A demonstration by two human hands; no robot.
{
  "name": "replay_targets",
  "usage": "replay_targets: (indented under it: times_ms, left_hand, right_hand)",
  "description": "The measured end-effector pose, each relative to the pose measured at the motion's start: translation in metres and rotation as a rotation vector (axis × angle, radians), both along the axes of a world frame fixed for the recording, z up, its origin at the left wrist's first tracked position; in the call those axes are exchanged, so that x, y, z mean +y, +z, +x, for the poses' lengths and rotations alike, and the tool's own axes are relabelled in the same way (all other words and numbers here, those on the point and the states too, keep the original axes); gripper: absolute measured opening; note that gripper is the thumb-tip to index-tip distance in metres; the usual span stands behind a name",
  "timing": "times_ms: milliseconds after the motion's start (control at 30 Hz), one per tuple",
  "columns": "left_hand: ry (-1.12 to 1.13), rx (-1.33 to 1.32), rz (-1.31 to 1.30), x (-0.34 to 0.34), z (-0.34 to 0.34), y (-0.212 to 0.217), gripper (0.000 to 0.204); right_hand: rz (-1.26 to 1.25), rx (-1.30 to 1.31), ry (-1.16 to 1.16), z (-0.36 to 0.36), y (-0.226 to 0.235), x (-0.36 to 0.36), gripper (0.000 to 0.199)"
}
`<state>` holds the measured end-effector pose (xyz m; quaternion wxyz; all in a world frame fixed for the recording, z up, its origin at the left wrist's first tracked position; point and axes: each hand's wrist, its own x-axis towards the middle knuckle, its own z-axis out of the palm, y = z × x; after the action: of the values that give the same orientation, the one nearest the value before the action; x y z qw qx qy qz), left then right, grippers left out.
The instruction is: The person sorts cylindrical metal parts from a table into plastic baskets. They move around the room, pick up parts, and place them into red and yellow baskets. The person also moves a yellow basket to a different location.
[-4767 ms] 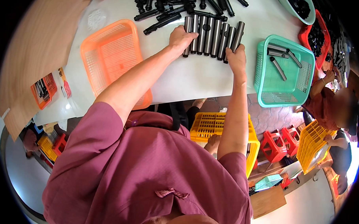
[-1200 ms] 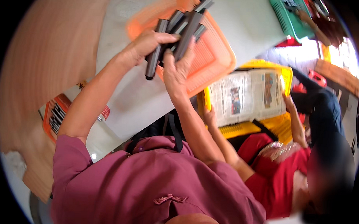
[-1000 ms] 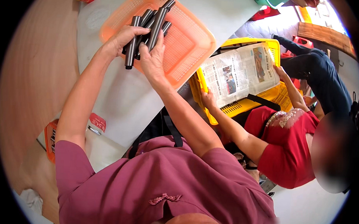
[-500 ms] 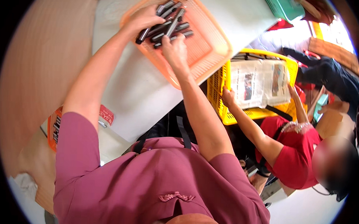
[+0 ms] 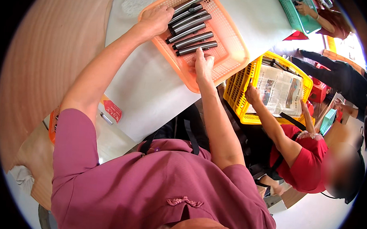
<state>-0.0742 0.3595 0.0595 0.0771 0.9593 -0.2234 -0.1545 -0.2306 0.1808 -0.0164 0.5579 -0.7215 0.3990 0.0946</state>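
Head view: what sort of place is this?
Probably a workshop: metal-looking tubes lie in an orange basket on a white table, and a co-worker in red nearby holds a yellow crate.

Workshop: metal tubes [image 5: 190,24] in orange bskt [image 5: 229,51], co-worker [image 5: 307,161] w/ yel. crate [image 5: 255,72]

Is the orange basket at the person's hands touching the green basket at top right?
Apart. The head view shows a stretch of white tabletop between the orange basket and the green basket.
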Motion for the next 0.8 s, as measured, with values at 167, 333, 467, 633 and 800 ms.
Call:
replay_targets:
  times_ms: [167, 333, 467, 633, 800]
  left_hand:
    - [-0.170, -0.125, -0.179, -0.018, -0.018, 0.003, 0.045]
    - [-0.304, -0.098, -0.055, -0.030, -0.034, 0.000, 0.059]
    - [-0.216, -0.180, -0.163, -0.007, -0.054, -0.012, 0.057]
    - [-0.326, -0.177, -0.249, 0.001, -0.132, -0.019, 0.057]
    - [-0.417, -0.081, -0.234, 0.009, -0.169, -0.018, 0.059]
  right_hand:
    - [-0.339, -0.042, 0.271, 0.022, 0.043, 0.000, 0.041]
    - [-0.365, -0.200, 0.374, 0.035, 0.019, 0.004, 0.044]
    - [-0.263, -0.091, 0.433, 0.034, 0.049, 0.014, 0.041]
    - [-0.225, -0.232, 0.568, -0.017, 0.056, 0.009, 0.035]
    - [-0.244, -0.425, 0.546, -0.072, 0.067, 0.001, 0.027]
